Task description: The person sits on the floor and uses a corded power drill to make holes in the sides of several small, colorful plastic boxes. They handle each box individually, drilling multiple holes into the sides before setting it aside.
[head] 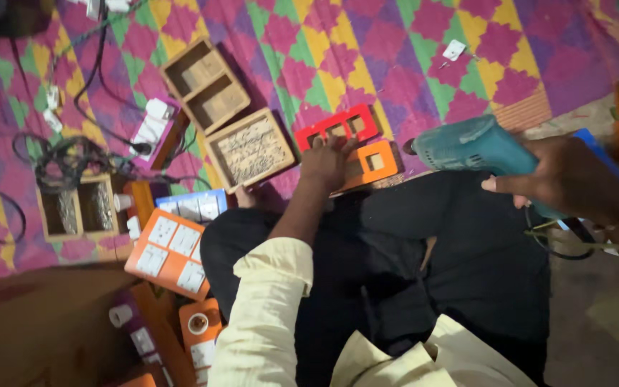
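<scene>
My left hand [326,159] presses flat on an orange switch-board plate [374,163] with square cut-outs, lying on the mat in front of my crossed legs. A red plate [338,127] with similar cut-outs lies just beyond it. My right hand [567,179] grips a teal electric drill [467,147], whose nose points left toward the orange plate and hangs just right of it. The drill's cord [567,244] trails down by my right knee.
Open wooden boxes [205,84] [251,149] [79,208] sit on the patterned mat at left. An orange board with white switches [170,252] and more switch plates [198,333] lie by my left knee. Black cables [66,158] tangle at far left.
</scene>
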### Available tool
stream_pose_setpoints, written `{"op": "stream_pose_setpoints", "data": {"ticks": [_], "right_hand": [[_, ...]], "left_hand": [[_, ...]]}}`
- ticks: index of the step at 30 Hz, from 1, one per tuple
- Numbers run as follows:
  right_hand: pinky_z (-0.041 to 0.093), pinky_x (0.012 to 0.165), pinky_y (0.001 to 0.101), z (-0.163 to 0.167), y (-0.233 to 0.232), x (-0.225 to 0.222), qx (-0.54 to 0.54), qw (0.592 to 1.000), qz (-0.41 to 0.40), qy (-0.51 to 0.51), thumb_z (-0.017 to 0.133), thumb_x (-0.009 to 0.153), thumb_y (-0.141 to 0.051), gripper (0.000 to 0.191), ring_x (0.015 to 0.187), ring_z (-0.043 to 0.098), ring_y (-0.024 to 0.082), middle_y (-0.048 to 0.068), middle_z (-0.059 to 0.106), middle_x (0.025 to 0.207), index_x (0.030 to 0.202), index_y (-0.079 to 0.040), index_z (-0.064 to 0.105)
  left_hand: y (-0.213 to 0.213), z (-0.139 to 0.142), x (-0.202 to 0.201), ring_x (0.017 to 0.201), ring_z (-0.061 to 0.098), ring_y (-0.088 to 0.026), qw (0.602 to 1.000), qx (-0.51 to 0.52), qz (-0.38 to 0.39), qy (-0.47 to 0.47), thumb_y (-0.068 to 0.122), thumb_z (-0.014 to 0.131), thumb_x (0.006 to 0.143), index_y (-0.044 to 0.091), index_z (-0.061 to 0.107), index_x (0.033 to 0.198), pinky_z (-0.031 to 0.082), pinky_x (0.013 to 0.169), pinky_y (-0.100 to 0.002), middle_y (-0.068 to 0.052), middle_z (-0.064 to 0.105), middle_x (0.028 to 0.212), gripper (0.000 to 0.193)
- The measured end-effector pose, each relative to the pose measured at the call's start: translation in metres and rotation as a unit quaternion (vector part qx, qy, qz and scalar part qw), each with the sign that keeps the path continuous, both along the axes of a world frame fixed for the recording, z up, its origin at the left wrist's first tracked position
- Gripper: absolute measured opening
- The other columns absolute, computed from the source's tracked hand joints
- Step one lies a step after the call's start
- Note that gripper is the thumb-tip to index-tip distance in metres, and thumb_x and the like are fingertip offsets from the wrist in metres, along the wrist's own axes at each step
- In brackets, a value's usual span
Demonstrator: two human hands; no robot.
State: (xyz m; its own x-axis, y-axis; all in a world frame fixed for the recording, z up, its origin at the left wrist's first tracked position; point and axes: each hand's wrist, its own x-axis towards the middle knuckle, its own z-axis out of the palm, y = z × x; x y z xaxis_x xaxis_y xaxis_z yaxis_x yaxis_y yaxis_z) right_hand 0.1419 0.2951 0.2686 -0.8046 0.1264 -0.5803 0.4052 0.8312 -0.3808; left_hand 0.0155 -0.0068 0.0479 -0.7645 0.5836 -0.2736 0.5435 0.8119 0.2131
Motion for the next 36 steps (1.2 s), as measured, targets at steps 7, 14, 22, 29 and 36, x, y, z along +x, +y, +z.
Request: {"op": "stream_pose_setpoints", "data": {"ticks": [7,14,22,29,36], "right_hand": [[0.058,0.065,0.0397,0.001,-0.037,-0.02,0.112,0.988,0.022,-0.108,0.081,0.086,-0.044,0.041,0.065,0.073,0.024,0.012,0.07,0.068,0.098,-0.004,0.078],[0.056,0.059,0.0393,-0.009,-0.049,-0.026,0.031,0.995,0.043,-0.09,0.083,0.081,-0.042,0.039,0.06,0.069,0.024,0.012,0.068,0.063,0.081,-0.004,0.073],[0.056,0.058,0.0355,-0.02,-0.043,-0.02,0.035,0.993,0.101,-0.043,0.083,0.085,-0.041,0.037,0.063,0.066,0.019,0.007,0.065,0.066,0.077,-0.006,0.073],[0.057,0.064,0.0401,-0.02,-0.052,-0.021,0.111,0.988,0.024,-0.101,0.085,0.079,-0.042,0.039,0.065,0.07,0.025,0.01,0.069,0.067,0.08,-0.005,0.073],[0.06,0.069,0.0396,-0.028,-0.052,-0.022,0.164,0.978,0.048,-0.122,0.082,0.082,-0.048,0.043,0.068,0.072,0.024,0.01,0.072,0.07,0.083,-0.006,0.075]], "left_hand": [[-0.005,0.016,0.017,0.123,0.056,-0.035,0.998,0.011,0.025,-0.056,0.038,0.074,0.076,0.023,0.052,0.139,0.055,0.091,-0.05,-0.007,0.053,0.136,0.069],[0.008,-0.032,0.04,0.113,0.062,-0.032,0.987,0.08,0.113,0.078,0.03,0.072,0.093,0.021,0.058,0.134,0.056,0.087,-0.049,-0.006,0.058,0.13,0.044],[0.008,-0.018,0.039,0.122,0.051,-0.031,0.987,0.065,0.127,0.077,0.028,0.079,0.082,0.018,0.06,0.126,0.048,0.097,-0.051,-0.006,0.058,0.125,0.048],[0.007,-0.009,0.041,0.122,0.05,-0.032,0.985,0.09,0.146,0.003,0.029,0.081,0.073,0.014,0.058,0.126,0.048,0.095,-0.05,-0.011,0.055,0.124,0.06],[0.009,-0.015,0.041,0.121,0.052,-0.032,0.984,0.084,0.153,0.021,0.021,0.075,0.076,0.015,0.058,0.127,0.05,0.094,-0.05,-0.01,0.055,0.124,0.053]]}}
